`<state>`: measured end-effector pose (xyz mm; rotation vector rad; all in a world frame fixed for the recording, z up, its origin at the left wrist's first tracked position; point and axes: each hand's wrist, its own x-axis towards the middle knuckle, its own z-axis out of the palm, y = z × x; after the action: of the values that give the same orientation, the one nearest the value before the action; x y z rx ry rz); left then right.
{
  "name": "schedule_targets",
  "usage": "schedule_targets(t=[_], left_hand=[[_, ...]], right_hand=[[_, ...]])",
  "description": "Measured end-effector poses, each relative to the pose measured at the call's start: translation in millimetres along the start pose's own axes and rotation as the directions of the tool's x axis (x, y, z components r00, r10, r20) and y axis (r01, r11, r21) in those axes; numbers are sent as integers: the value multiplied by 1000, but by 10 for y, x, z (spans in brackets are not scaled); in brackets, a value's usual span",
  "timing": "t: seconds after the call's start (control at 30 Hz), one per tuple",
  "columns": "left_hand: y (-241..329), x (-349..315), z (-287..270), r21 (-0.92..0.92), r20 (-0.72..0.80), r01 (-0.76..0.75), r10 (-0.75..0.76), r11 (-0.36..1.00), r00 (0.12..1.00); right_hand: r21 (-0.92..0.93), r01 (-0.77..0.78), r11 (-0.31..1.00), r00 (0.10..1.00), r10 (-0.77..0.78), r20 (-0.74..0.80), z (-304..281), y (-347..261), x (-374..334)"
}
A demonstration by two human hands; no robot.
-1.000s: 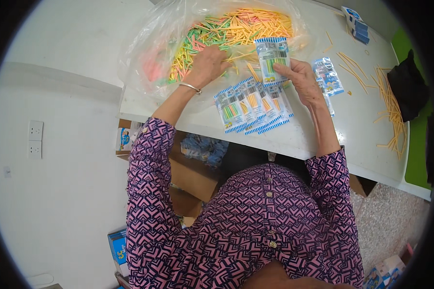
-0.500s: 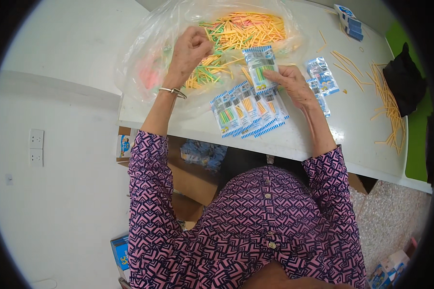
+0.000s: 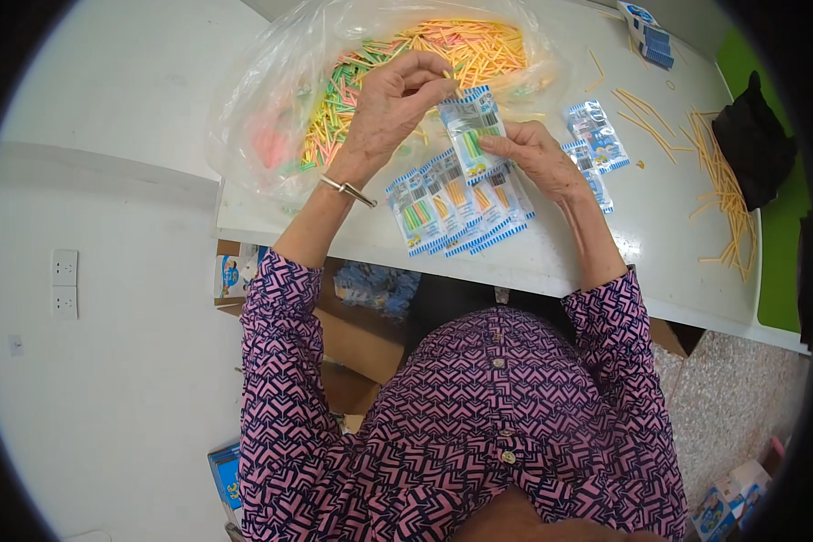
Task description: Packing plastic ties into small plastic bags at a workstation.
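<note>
My right hand grips a small clear packet with blue-and-white striped ends, thumb on its front; green sticks show inside. At the packet's upper end, my left hand is closed in a pinch, with a bit of a thin yellow stick showing at its fingertips. Behind both hands lies a large clear plastic bag full of loose yellow, green and pink sticks. Just below the held packet, several similar packets lie overlapped on the white table.
More packets lie right of my right hand. Loose yellow sticks are scattered toward the right edge, beside a black cloth item. A stack of blue packets sits at the far right. Cardboard boxes stand under the table.
My left hand has moved right, from over the loose sticks to the top of the packet. My right hand and the packet have shifted slightly left.
</note>
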<state>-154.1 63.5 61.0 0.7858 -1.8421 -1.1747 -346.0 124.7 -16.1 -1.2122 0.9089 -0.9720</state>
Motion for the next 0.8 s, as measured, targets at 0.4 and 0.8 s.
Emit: schedule_targets(t=[0.4,0.8], left_hand=[[24,-266,68,197,226,161,-205,967,952],[-372,-692,-213,720,253,-47,-198,692,947]], right_hand=[[-68,-4,998,999,7,50,108,-177,-181],[-857,-439,270,751,-413,-515,-488,215,-907]])
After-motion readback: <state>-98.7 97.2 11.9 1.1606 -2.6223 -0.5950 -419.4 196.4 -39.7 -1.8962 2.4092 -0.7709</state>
